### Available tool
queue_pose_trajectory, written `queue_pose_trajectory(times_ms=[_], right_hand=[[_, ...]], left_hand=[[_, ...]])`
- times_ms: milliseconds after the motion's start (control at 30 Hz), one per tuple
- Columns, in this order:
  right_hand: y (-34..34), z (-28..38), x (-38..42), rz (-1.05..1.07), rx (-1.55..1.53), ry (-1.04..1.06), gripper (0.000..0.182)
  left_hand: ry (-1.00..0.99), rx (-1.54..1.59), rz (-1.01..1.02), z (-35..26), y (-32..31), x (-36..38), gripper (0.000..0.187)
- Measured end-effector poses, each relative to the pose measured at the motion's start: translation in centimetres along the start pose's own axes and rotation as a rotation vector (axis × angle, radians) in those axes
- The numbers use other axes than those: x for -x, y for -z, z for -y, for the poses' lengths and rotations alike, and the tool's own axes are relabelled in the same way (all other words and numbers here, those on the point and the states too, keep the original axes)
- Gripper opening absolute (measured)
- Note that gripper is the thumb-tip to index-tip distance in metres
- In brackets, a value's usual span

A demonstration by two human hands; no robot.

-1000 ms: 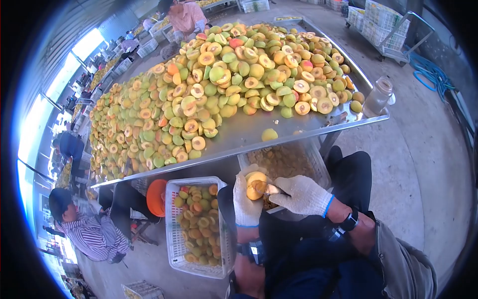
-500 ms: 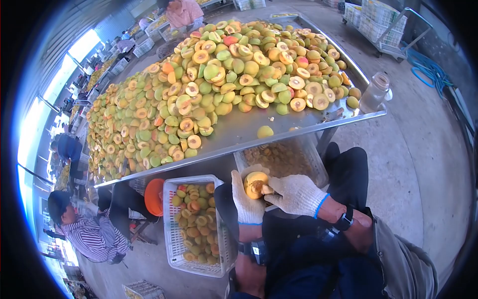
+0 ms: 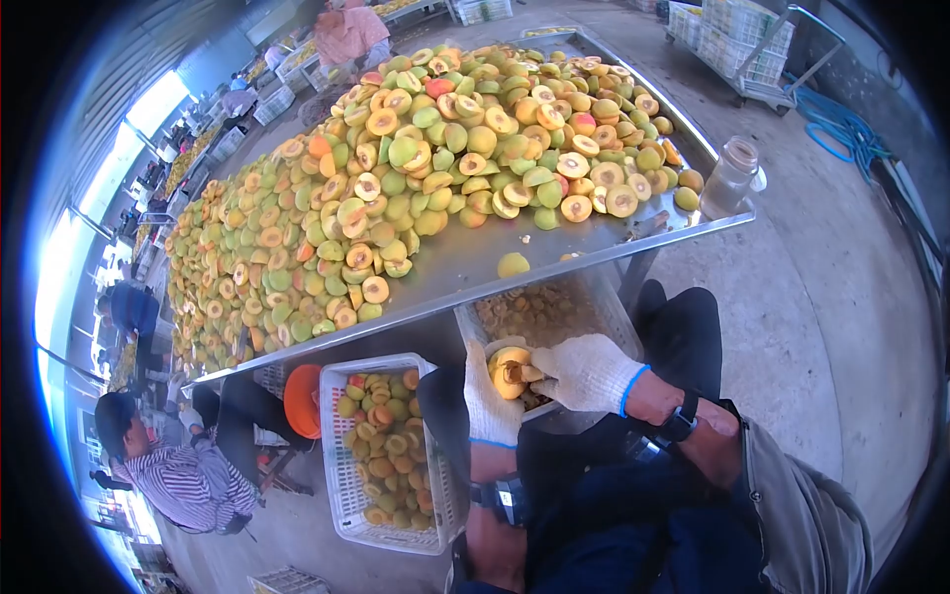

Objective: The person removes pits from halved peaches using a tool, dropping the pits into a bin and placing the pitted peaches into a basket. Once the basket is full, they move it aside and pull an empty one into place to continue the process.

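Observation:
A yellow peach half (image 3: 508, 372) rests in my gloved left hand (image 3: 492, 404), its cut face with the brown pit hollow turned up. My gloved right hand (image 3: 591, 374) is closed at its right side, thumb and fingertips against the pit hollow. Whatever those fingers may grip is hidden. Below both hands stands a white crate (image 3: 625, 339) with brownish pits and scraps in it. Just beyond, a heap of halved peaches (image 3: 435, 148) covers much of the metal table (image 3: 445, 272), and a single peach half (image 3: 513, 264) lies near its front edge.
Left of my knees is a white basket (image 3: 334, 475) of peach halves, beside an orange bucket (image 3: 302, 401). A person in a striped shirt (image 3: 193, 485) sits further left. A clear jar (image 3: 730, 178) stands at the table's right corner. A cart with crates (image 3: 742, 45) is behind.
My right hand has shifted slightly at the peach half, its fingers still at the pit hollow. The whole view has shifted slightly. My left hand keeps its hold.

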State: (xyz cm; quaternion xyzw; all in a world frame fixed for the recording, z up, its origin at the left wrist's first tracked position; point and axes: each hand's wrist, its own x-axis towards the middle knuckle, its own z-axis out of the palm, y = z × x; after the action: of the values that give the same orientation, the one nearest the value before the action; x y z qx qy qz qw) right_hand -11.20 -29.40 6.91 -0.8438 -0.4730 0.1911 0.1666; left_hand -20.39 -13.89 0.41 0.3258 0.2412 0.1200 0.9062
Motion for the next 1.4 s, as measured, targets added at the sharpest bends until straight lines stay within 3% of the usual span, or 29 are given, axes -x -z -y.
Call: queue_pose_trajectory(times_ms=[167,233,367,467,633,967,1033,1167,1400], right_hand=[[-0.2,-0.1,0.2,-0.036,0.04,-0.002,0.025],[-0.4,-0.4,0.2,-0.047,0.056,0.006,0.023],[-1.2,-0.6,0.1,-0.125,0.075,0.023,0.02],[-1.5,-0.3,0.2,-0.153,0.063,0.001,0.019],[-2.5,-0.4,0.0,-0.157,0.089,-0.006,0.021],[-3.6,-0.2,0.9,-0.247,0.08,-0.015,0.022],[-2.7,0.3,1.0,-0.246,0.022,-0.056,0.024],[-1.5,0.3,1.4,-0.301,-0.142,-0.121,0.03],[-0.2,1.0,2.1,-0.224,-0.115,-0.075,0.032]], left_hand=[[0.056,0.03,-0.1,0.6,0.0,-0.2,0.059],[0.178,0.066,-0.119,0.6,0.9,-0.6,0.057],[0.177,0.129,-0.205,1.6,1.0,-1.0,0.055],[0.079,0.135,-0.2,2.7,0.7,-0.8,0.055],[-0.093,0.108,-0.37,3.2,-1.7,0.1,0.056],[-0.093,0.141,-0.495,4.3,-2.0,-0.2,0.061],[-0.206,0.127,-0.191,4.2,-0.9,-0.6,0.065],[-0.166,0.255,-0.061,3.5,0.2,-1.0,0.069],[-0.237,0.283,0.097,2.9,0.3,-0.9,0.067]])
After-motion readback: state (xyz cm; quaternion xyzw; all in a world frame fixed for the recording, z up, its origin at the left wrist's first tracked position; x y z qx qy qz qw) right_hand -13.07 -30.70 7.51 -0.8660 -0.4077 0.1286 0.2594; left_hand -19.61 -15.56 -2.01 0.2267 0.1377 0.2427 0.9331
